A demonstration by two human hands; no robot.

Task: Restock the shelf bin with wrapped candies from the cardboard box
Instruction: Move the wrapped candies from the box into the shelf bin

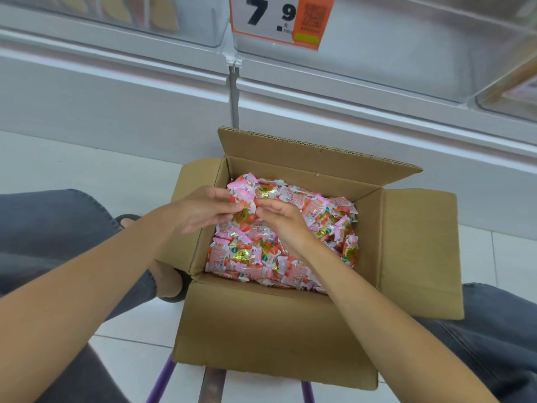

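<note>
Over the cardboard box [276, 330] of wrapped candies [261, 251] beneath them, the left hand [200, 209] and right hand [283, 219] pinch a loose bunch [242, 196] between fingertips, so pieces may slip and scatter on the lift to the shelf bin [363, 62] beyond.

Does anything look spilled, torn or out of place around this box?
Nothing stands out. The wrapped candies lie inside the open cardboard box, none on the floor tiles in view, and the box looks undamaged. The left hand and right hand pinch a few candies together above the pile.
</note>
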